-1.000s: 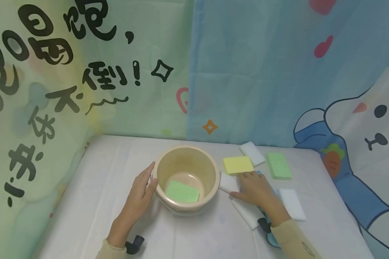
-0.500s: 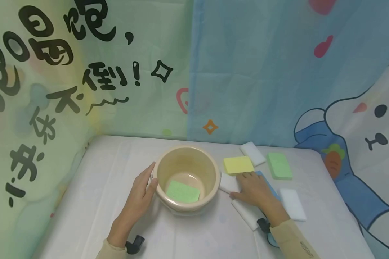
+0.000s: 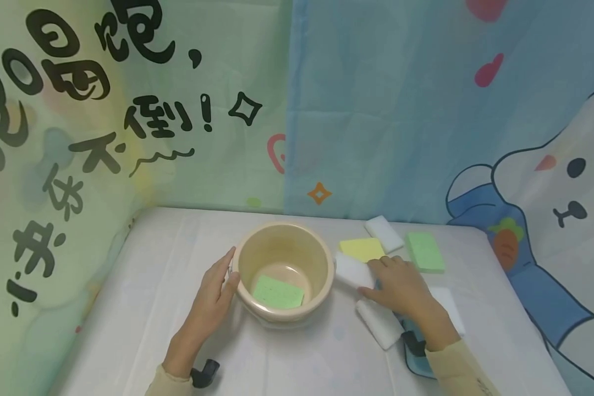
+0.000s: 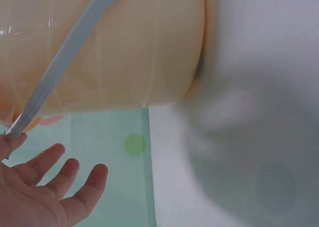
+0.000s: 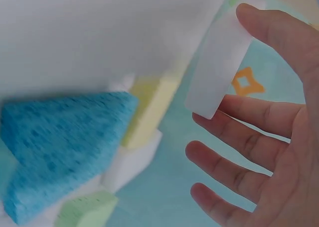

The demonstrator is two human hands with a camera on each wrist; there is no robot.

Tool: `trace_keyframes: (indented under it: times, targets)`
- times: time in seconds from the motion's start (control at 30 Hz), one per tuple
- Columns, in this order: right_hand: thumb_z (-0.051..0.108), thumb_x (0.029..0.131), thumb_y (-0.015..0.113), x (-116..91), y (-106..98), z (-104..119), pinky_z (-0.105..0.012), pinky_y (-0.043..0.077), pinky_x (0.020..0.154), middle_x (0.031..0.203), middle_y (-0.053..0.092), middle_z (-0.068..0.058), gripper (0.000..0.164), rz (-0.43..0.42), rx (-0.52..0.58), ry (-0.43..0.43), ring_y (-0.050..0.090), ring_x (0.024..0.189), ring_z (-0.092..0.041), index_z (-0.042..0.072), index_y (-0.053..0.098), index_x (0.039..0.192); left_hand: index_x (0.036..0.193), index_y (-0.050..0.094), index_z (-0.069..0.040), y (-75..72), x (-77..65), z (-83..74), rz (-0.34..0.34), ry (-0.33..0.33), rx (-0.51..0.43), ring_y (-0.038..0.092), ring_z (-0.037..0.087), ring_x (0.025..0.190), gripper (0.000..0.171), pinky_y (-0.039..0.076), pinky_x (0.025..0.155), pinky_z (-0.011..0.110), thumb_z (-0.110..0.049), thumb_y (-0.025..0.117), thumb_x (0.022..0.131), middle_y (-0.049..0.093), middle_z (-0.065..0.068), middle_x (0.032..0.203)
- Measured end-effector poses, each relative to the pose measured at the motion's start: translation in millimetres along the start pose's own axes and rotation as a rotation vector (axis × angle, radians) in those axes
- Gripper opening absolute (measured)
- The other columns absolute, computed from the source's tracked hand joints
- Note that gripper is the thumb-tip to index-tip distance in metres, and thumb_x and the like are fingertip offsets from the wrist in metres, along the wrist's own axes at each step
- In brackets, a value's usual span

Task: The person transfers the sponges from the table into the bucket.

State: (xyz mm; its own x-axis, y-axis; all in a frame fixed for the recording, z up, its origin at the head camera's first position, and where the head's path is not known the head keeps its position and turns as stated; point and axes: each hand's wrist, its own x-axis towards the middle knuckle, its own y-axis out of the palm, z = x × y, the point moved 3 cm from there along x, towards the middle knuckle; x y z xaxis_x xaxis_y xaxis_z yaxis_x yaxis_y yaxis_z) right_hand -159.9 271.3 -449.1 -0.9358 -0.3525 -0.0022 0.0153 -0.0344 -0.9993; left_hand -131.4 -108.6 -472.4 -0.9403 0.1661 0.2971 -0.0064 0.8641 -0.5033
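A cream bucket (image 3: 287, 242) stands upright on the white cloth, a green sponge (image 3: 277, 292) lying inside on its bottom. My left hand (image 3: 208, 302) rests against the bucket's left side at the rim. In the left wrist view, its fingers spread loosely near the grey handle (image 4: 65, 57). Just right of the bucket, my right hand (image 3: 403, 286) pinches a white sponge block (image 3: 353, 269) between thumb and fingers. The right wrist view shows that white block raised off the cloth. A blue sponge (image 5: 70, 142) lies below this hand, mostly hidden by it in the head view.
Behind the right hand lie a yellow sponge (image 3: 361, 249), a white block (image 3: 384, 234) and a green sponge (image 3: 425, 253). Another white block (image 3: 380, 324) lies in front, and one more (image 3: 447, 308) to the right. A printed curtain (image 3: 366, 110) hangs behind the table.
My right hand has shifted slightly right and taken up a white sponge block, which is now lifted and tilted beside the bucket. My left hand and the bucket stay put.
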Motion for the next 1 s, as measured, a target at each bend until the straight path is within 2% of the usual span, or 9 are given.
trace_keyframes:
  times: [0.13,0.3,0.5,0.8,1.0]
  targets:
    - [0.050,0.085,0.077,-3.2,-15.9,-2.2,-0.056,0.049,0.074,0.100,0.065,-0.013,0.056,-0.025,-0.013,-0.014,0.060,0.090,-0.036,0.004,0.065,0.114,0.157,0.032,-0.009,-0.1,0.3,-0.7,0.004,-0.007,-0.008,0.034,0.035,0.142,0.053,0.038,0.107,0.058,-0.028,0.044,0.109,0.039,0.013,0.156]
    - [0.048,0.085,0.076,-5.1,-36.7,-4.8,-0.055,0.048,0.072,0.100,0.064,-0.015,0.058,-0.058,-0.029,-0.016,0.059,0.090,-0.036,0.001,0.063,0.116,0.157,0.032,-0.009,-0.2,1.3,-1.4,0.008,-0.013,-0.009,0.035,0.034,0.142,0.053,0.039,0.106,0.057,-0.029,0.043,0.109,0.039,0.012,0.156]
    - [0.049,0.084,0.077,-5.3,-60.6,1.2,-0.052,0.049,0.068,0.095,0.064,-0.015,0.059,-0.124,-0.066,-0.052,0.059,0.084,-0.034,0.000,0.063,0.115,0.157,0.033,-0.008,-1.1,2.0,-1.9,0.002,-0.010,-0.006,0.035,0.034,0.141,0.053,0.039,0.106,0.057,-0.029,0.043,0.109,0.039,0.011,0.156]
    - [0.048,0.085,0.077,-5.2,-84.2,10.9,-0.058,0.049,0.076,0.106,0.065,-0.021,0.065,-0.167,-0.066,-0.071,0.060,0.095,-0.041,-0.003,0.061,0.122,0.156,0.034,-0.007,-0.6,1.7,-1.0,0.000,-0.003,-0.012,0.036,0.035,0.141,0.053,0.040,0.105,0.058,-0.028,0.044,0.109,0.040,0.012,0.155]
    - [0.046,0.085,0.078,-2.7,-97.8,23.9,-0.059,0.049,0.078,0.107,0.066,-0.020,0.062,-0.190,-0.051,-0.099,0.061,0.100,-0.041,-0.002,0.063,0.122,0.156,0.033,-0.008,-0.4,0.5,-0.5,0.004,-0.001,-0.018,0.035,0.035,0.141,0.053,0.039,0.105,0.058,-0.028,0.044,0.109,0.039,0.012,0.155]
